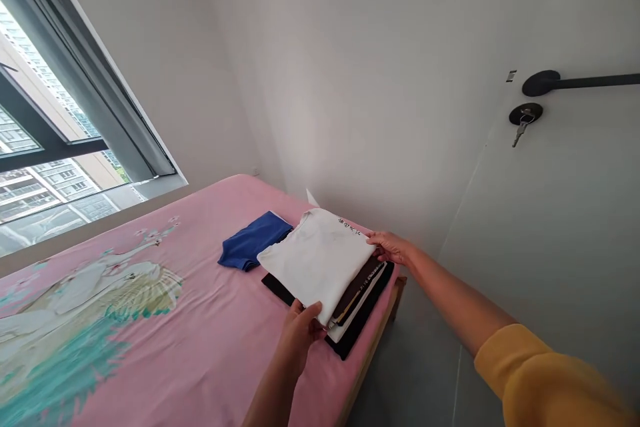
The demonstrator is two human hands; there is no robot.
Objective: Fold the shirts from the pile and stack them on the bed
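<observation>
A folded white T-shirt [320, 253] with small dark lettering along one edge lies on top of a stack of folded clothes. Beneath it show a dark brown garment [357, 285], a paler layer and a black garment [350, 340] at the bottom. My left hand [303, 330] pinches the white T-shirt's near corner, thumb on top and fingers partly hidden below. At the right-hand corner my right hand [393, 247] grips the same T-shirt, its fingers curled at the edge. A folded blue garment [256, 239] lies just left of the stack.
The stack is near the edge of a bed with a pink printed sheet [215, 327]; its wooden frame [373, 353] shows on the right. Beyond stand a pale wall [325, 80] and a door with a black handle [590, 82] and keys [521, 128]. A window [55, 140] is at left.
</observation>
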